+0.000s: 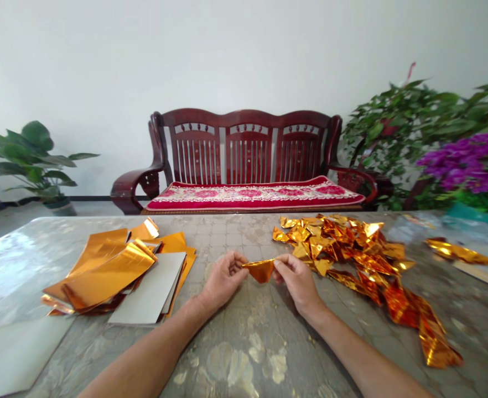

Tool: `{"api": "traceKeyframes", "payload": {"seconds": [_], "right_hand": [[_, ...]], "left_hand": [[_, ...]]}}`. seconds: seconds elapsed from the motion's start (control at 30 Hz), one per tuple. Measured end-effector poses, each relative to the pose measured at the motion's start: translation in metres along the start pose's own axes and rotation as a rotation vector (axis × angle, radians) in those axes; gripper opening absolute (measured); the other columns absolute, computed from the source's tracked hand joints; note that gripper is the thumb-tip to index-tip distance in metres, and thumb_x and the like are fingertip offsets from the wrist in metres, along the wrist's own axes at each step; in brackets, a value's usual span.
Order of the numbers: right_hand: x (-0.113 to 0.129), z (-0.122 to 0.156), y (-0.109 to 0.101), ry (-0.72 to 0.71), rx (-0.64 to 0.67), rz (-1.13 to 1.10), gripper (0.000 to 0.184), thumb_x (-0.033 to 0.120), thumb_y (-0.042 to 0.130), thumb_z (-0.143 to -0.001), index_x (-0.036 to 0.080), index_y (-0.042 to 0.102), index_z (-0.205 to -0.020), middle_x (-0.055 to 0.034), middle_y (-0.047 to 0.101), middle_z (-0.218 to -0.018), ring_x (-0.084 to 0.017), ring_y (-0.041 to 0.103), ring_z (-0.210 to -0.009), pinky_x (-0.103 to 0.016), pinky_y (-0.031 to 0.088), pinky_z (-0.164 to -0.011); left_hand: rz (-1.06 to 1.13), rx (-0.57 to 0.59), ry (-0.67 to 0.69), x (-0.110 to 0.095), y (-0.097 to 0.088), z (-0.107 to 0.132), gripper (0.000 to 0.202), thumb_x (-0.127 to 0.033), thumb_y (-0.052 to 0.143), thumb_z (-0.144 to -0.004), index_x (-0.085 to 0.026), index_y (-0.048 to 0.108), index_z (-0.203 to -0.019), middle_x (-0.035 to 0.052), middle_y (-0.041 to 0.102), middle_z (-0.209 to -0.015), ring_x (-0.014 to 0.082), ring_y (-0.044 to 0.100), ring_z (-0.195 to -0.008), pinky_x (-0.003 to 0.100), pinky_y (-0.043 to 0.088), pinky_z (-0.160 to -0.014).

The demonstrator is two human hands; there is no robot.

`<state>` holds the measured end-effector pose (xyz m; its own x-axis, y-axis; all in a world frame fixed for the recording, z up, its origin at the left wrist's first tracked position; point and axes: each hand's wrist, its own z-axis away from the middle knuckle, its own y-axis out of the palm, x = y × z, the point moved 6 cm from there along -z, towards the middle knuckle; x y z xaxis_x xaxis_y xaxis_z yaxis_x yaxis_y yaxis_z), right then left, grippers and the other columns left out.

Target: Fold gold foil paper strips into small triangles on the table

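Between my two hands, above the middle of the table, is a small folded piece of gold foil paper point(262, 271), with a straight upper edge and a narrower lower part. My left hand point(226, 279) pinches its left corner between thumb and fingers. At the opposite corner, my right hand point(296, 279) grips it the same way. Left of my hands lies a loose stack of flat gold foil sheets point(107, 271), some showing a pale grey back point(150, 290). A heap of folded gold foil pieces point(343, 243) spreads to the right, trailing toward the near right.
The table point(231, 354) has a patterned, glossy cover. At its left edge lies a pale sheet point(20, 354). Clear plastic wrapping point(414, 226) and another gold piece point(463, 253) sit at the far right. Behind stands a wooden bench point(248, 149), with potted plants point(40, 160) on both sides.
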<state>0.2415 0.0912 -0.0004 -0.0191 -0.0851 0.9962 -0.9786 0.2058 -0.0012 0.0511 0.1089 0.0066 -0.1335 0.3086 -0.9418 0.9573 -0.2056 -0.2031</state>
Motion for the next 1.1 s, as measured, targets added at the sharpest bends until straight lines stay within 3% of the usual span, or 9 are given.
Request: {"api": "traceKeyframes", "payload": {"seconds": [0.13, 0.4, 0.8, 1.1], "right_hand": [[0.003, 0.002, 0.001, -0.034, 0.007, 0.059, 0.025, 0.043, 0.068, -0.07, 0.019, 0.059, -0.072, 0.0018, 0.059, -0.057, -0.015, 0.055, -0.052, -0.025, 0.044, -0.05], [0.005, 0.003, 0.001, -0.193, 0.036, 0.257, 0.02, 0.04, 0.062, -0.076, 0.02, 0.061, -0.073, 0.0011, 0.058, -0.056, -0.016, 0.052, -0.052, -0.026, 0.04, -0.051], [0.007, 0.006, 0.006, -0.233, 0.145, 0.324, 0.023, 0.04, 0.06, -0.082, 0.02, 0.062, -0.072, 0.0019, 0.059, -0.06, -0.015, 0.054, -0.057, -0.025, 0.04, -0.056], [0.01, 0.009, 0.005, -0.173, 0.167, 0.241, 0.027, 0.043, 0.061, -0.081, 0.02, 0.064, -0.067, 0.0019, 0.059, -0.057, -0.015, 0.053, -0.056, -0.025, 0.04, -0.055]], "left_hand": [[0.092, -0.023, -0.101, 0.014, -0.001, -0.003, 0.02, -0.026, 0.067, -0.07, -0.017, 0.06, -0.087, -0.0031, 0.063, -0.066, 0.0102, 0.057, -0.058, 0.02, 0.042, -0.055], [0.164, -0.04, -0.212, 0.022, -0.001, -0.003, 0.021, -0.03, 0.07, -0.066, -0.017, 0.059, -0.079, -0.0052, 0.06, -0.055, 0.0099, 0.054, -0.048, 0.021, 0.04, -0.051], [0.088, -0.05, -0.18, 0.024, -0.006, -0.005, 0.014, -0.028, 0.067, -0.067, -0.017, 0.058, -0.07, -0.007, 0.053, -0.053, 0.0076, 0.045, -0.046, 0.019, 0.032, -0.047], [0.012, -0.064, -0.098, 0.012, -0.007, -0.004, 0.012, -0.027, 0.065, -0.07, -0.016, 0.064, -0.075, -0.0052, 0.056, -0.056, 0.0087, 0.047, -0.05, 0.02, 0.034, -0.05]]}}
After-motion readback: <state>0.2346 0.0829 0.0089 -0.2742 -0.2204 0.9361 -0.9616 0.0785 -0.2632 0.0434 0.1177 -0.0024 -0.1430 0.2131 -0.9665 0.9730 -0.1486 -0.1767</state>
